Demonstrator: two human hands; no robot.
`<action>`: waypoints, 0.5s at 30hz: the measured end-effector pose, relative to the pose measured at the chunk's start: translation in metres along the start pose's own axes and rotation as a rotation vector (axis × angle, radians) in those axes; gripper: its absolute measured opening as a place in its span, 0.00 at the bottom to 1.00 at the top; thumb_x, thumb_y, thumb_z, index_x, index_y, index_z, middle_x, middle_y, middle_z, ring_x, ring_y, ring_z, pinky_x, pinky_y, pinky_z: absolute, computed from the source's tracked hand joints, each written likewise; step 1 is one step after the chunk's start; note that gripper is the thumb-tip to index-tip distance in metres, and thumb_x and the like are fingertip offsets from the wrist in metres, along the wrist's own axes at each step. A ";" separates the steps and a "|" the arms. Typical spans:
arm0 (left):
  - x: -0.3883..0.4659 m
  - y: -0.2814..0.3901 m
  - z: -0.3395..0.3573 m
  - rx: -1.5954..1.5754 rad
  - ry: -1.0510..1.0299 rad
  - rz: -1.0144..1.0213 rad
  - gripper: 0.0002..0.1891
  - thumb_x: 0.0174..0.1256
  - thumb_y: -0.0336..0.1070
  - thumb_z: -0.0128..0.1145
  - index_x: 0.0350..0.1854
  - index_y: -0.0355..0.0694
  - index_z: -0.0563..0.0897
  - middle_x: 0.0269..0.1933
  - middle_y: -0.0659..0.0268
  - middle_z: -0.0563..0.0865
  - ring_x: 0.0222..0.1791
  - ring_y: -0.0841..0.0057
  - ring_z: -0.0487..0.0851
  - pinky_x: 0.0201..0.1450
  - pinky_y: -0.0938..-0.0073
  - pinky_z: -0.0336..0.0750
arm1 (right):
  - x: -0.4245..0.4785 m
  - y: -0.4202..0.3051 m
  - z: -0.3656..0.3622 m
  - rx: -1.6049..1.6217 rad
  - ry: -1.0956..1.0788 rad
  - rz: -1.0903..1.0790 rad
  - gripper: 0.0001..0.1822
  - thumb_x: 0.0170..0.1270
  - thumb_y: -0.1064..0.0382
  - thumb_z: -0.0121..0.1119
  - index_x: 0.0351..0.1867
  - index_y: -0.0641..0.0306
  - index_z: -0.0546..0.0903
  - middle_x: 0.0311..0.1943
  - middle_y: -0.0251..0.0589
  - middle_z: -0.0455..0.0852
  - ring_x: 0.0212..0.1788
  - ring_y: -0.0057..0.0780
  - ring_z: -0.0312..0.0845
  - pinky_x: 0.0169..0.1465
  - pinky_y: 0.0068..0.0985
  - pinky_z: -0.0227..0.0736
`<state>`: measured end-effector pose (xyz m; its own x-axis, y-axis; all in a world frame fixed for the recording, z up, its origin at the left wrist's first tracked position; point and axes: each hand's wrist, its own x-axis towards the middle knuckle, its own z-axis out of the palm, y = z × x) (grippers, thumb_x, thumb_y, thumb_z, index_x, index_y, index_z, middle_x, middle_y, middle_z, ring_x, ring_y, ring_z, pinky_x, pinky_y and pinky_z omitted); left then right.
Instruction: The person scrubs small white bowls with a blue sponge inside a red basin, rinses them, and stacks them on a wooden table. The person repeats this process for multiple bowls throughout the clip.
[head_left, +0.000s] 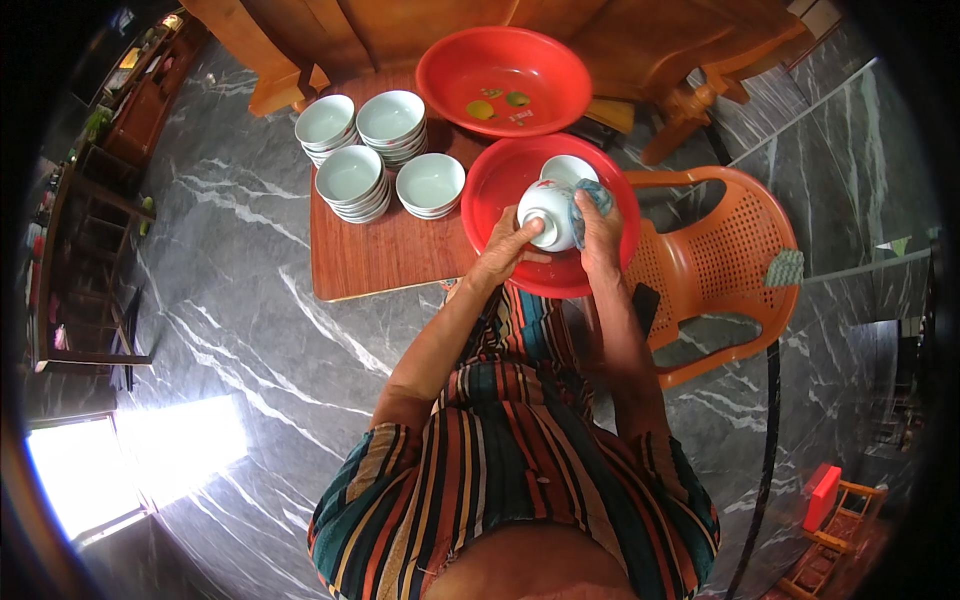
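Over a red plastic basin (487, 247), my left hand (510, 244) grips a white bowl (541, 202) by its foot and side. The bowl is tipped so that its foot faces me, and it bears a red pattern. My right hand (601, 225) presses a bluish-green cloth (595, 196) against the bowl's right side. Just behind the held bowl, a second white bowl (571, 168) sits in the basin, partly hidden. Several stacks of white bowls (349, 176) stand at the left on a reddish-brown wooden table (390, 259).
Beyond the near basin stands another red basin (517, 79) with printed fruit inside. An orange plastic chair (720, 255) is close on the right, with a green cloth (784, 268) over its back. Carved wooden furniture (360, 37) rises behind the table.
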<state>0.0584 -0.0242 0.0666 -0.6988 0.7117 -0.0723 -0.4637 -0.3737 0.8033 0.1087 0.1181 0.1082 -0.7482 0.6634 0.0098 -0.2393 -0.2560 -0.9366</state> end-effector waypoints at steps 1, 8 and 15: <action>0.003 -0.004 -0.003 0.019 -0.002 0.005 0.41 0.58 0.54 0.64 0.63 0.31 0.60 0.53 0.52 0.75 0.52 0.60 0.79 0.40 0.57 0.84 | 0.000 -0.002 0.002 -0.060 -0.014 -0.008 0.18 0.57 0.63 0.68 0.45 0.66 0.76 0.39 0.36 0.81 0.39 0.24 0.77 0.43 0.23 0.74; 0.002 -0.008 -0.005 -0.096 -0.061 -0.002 0.40 0.56 0.61 0.61 0.58 0.28 0.69 0.48 0.54 0.81 0.46 0.65 0.83 0.40 0.65 0.85 | -0.009 -0.015 0.020 -0.502 -0.112 -0.287 0.23 0.51 0.62 0.71 0.45 0.67 0.74 0.38 0.45 0.82 0.40 0.31 0.79 0.43 0.27 0.75; 0.005 -0.005 -0.005 -0.282 -0.101 -0.084 0.41 0.59 0.69 0.48 0.64 0.38 0.65 0.57 0.54 0.77 0.54 0.62 0.79 0.48 0.58 0.82 | -0.025 -0.002 0.027 -0.483 -0.131 -0.361 0.37 0.46 0.62 0.74 0.55 0.68 0.65 0.44 0.51 0.78 0.44 0.40 0.78 0.46 0.33 0.75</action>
<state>0.0545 -0.0221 0.0597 -0.6003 0.7974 -0.0614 -0.6603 -0.4509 0.6006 0.1110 0.0833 0.1197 -0.7495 0.5490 0.3700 -0.2070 0.3365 -0.9186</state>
